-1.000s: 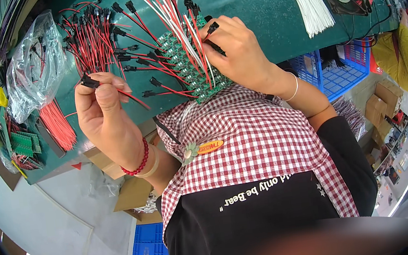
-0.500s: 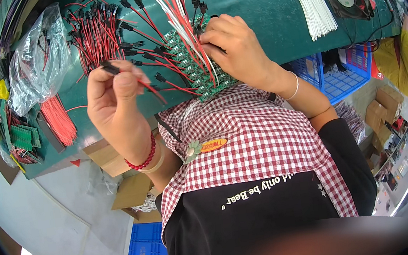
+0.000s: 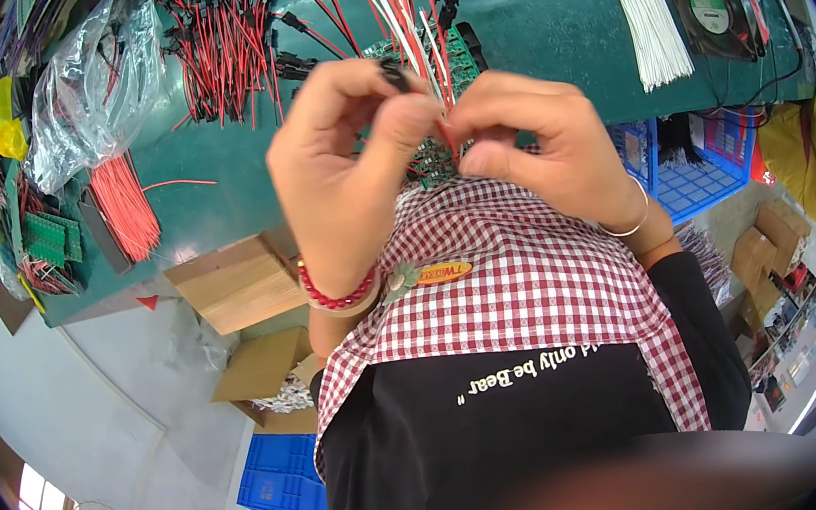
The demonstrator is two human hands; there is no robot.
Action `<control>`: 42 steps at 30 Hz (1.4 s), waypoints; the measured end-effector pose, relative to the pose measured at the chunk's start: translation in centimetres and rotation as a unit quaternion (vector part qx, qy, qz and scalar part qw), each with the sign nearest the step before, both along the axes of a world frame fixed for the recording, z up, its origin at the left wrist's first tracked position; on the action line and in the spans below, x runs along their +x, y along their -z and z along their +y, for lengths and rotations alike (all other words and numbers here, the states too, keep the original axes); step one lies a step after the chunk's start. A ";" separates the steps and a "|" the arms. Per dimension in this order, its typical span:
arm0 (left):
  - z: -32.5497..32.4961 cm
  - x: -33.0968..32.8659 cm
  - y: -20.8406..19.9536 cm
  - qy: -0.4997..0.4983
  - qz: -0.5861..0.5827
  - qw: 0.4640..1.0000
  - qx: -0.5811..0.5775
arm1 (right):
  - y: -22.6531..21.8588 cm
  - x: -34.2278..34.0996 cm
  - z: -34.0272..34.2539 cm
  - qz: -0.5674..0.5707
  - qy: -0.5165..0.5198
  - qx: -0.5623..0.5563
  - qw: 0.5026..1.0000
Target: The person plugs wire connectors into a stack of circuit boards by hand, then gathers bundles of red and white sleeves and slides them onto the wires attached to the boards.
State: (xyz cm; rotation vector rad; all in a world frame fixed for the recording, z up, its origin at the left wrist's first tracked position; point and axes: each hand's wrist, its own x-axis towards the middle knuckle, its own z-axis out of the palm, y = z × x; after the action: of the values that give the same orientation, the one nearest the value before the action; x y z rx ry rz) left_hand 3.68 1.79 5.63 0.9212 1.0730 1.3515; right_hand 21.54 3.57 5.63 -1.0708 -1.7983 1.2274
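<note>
My left hand (image 3: 348, 166), with a red beaded bracelet at its wrist, is closed in a pinch on a connector lead (image 3: 395, 76), a black plug with red and black wires. Facing it, my right hand (image 3: 546, 143) pinches at the wire end of that lead; the exact tips are hidden by my fingers. Just beneath both hands lies a green circuit board panel (image 3: 433, 168), partly covered by them. Red and white wires (image 3: 410, 23) rise from the panel, and several black-plugged leads (image 3: 325, 8) stick out on its left.
Loose connector leads (image 3: 226, 54) form a pile at the left, beside a clear plastic bag (image 3: 88, 100) and red wires (image 3: 126, 212). White wires (image 3: 649, 26) and a black fan (image 3: 710, 7) lie at the right. A blue crate (image 3: 702, 183) stands below the table edge (image 3: 254, 227).
My left hand has moved right with the connector lead, over the panel. My right hand has come down and toward me, and its fingers now meet the lead's wires.
</note>
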 end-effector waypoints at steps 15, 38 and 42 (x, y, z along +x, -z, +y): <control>7.7 -9.2 8.1 -0.123 0.724 0.672 -0.099 | 5.4 2.1 1.9 0.041 0.050 -0.071 0.995; 1.0 -10.6 5.0 -0.122 0.094 0.987 -0.046 | 7.1 0.5 2.1 -0.107 0.009 0.171 0.979; 0.7 -10.1 4.5 -0.122 0.101 0.986 -0.044 | 6.7 0.3 1.8 -0.159 0.001 0.201 0.967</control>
State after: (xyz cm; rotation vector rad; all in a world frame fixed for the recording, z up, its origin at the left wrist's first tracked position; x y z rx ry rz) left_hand -6.38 2.51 1.12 0.8976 1.4271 1.4170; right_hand 21.86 5.37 -1.07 -1.0693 -2.1681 0.6670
